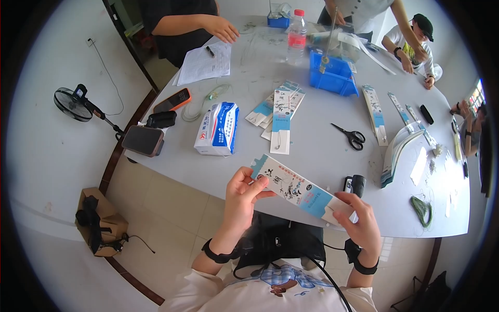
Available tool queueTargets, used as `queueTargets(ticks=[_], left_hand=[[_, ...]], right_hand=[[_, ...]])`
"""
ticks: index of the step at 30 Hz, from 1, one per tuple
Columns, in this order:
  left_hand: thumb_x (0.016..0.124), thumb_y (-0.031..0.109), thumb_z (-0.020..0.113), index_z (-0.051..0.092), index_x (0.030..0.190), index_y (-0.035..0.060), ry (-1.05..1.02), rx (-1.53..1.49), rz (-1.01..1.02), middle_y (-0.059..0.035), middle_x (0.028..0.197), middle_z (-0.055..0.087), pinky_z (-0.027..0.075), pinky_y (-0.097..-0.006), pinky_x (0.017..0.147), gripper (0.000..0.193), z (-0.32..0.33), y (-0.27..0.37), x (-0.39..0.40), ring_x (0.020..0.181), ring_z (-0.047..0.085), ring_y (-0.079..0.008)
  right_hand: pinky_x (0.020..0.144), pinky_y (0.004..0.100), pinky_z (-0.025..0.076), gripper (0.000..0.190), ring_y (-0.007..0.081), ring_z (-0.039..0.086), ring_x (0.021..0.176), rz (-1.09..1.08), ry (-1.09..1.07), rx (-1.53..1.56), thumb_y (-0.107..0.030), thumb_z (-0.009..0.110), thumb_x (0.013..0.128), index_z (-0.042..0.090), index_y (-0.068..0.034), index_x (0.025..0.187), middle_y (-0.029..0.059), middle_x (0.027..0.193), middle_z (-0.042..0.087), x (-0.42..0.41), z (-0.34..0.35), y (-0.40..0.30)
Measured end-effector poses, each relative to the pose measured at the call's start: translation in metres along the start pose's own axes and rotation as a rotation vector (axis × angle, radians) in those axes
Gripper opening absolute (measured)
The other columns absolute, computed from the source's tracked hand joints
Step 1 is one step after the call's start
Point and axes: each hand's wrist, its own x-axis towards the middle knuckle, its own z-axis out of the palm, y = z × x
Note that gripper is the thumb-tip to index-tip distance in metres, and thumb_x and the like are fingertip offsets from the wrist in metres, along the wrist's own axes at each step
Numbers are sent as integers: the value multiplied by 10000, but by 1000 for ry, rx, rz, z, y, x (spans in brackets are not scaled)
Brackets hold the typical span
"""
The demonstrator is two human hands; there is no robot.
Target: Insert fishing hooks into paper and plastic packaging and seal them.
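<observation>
A long, flat blue-and-white printed card packet (298, 188) is stretched between my hands above the table's near edge. My left hand (245, 191) pinches its upper left end, thumb on top. At the lower right end, my right hand (356, 218) holds it between thumb and fingers. Beyond it lies a fanned pile of similar packets (281, 121), the top one showing a hook near its lower end. To the pile's left stands a blue-and-white plastic-wrapped tissue pack (217, 128). Black-handled scissors (353, 137) lie to the pile's right.
Around the grey table (249, 84) are a blue bin (333, 74), a water bottle (297, 39), papers (204, 64), phones, more packets (375, 115), a curved stack of cards (401, 154) and a green line coil (422, 211). Several people are at the far and right sides.
</observation>
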Motion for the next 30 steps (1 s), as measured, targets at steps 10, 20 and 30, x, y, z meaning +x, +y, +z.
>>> queueTargets(ticks=[10, 20, 30], left_hand=[[839, 99, 483, 353, 1193, 14, 5, 152, 60, -164, 1163, 462, 442, -356, 828, 387, -3, -3, 2, 1049, 495, -235], [819, 105, 527, 393, 1184, -6, -61, 887, 359, -148, 1230, 431, 311, -377, 964, 404, -25, -36, 17, 1174, 382, -261], [778, 110, 570, 427, 1127, -31, -92, 1122, 556, -184, 1167, 472, 318, -422, 947, 403, -31, -44, 19, 1152, 383, -359]], right_hand=[[499, 256, 420, 110, 175, 572, 546, 135, 100, 154, -63, 503, 834, 525, 32, 885, 100, 671, 570, 4, -25, 13], [433, 219, 410, 290, 138, 551, 519, 377, 375, 410, -221, 448, 869, 496, 8, 1040, 70, 771, 555, 55, -100, 53], [529, 220, 432, 348, 139, 576, 608, 424, 400, 446, -178, 461, 845, 475, 35, 1120, 88, 813, 584, 88, -120, 76]])
